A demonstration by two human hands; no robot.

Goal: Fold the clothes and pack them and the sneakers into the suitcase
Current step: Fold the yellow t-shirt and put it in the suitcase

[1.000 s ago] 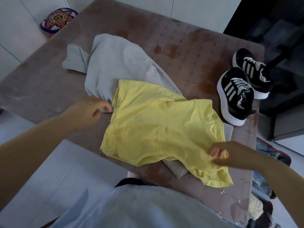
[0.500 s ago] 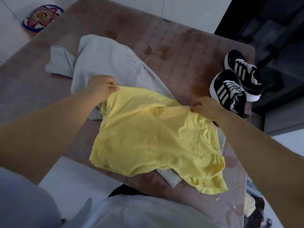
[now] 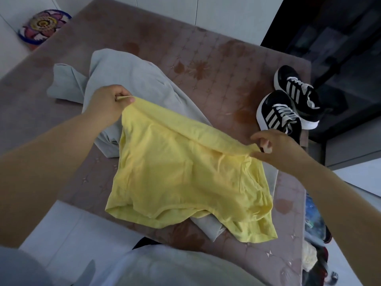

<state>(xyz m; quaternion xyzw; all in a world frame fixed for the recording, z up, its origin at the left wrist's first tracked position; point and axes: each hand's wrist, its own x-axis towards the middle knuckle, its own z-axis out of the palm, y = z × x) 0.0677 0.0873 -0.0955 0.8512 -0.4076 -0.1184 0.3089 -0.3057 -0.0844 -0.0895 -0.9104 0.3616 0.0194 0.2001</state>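
- Yellow T-shirt (image 3: 185, 178) — spread over the near part of the table (image 3: 216, 58), its hem reaching the near edge and its far edge lifted between both hands.
- Left hand (image 3: 107, 104): fingers (image 3: 123, 93) pinch the shirt's far left corner.
- Right hand (image 3: 280, 149): fingers (image 3: 258, 137) and thumb pinch its far right corner.
- Grey garment (image 3: 127, 73) — crumpled beneath the shirt, stretching toward the far left corner.
- Black sneakers (image 3: 278, 114) with white stripes stand side by side at the right edge, just beyond the right hand.
- Round patterned object (image 3: 44, 25) lies on the floor past the far left corner.
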